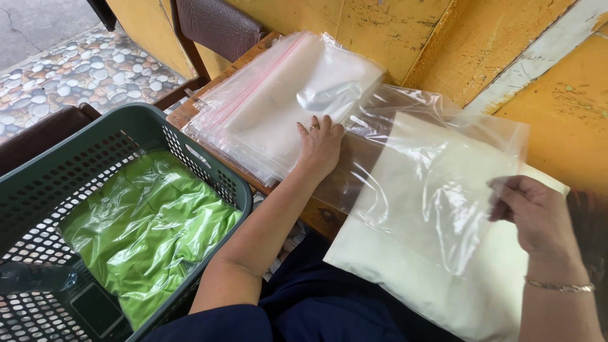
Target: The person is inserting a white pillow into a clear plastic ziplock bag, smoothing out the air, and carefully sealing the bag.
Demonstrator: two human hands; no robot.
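My left hand (319,143) lies flat, fingers spread, on a stack of clear zip-top plastic bags (278,101) on a wooden table. My right hand (535,212) pinches the edge of a clear plastic bag (437,171) that partly covers a folded cream-white cloth (411,266) resting on my lap and the table edge. A ring shows on the left hand and a thin bracelet on the right wrist.
A dark green plastic basket (209,168) at the left holds bagged bright green cloth (149,221), a plastic bottle and a dark phone-like object. A brown chair (215,25) stands behind the table. Yellow walls rise at the back and right; pebbled floor at top left.
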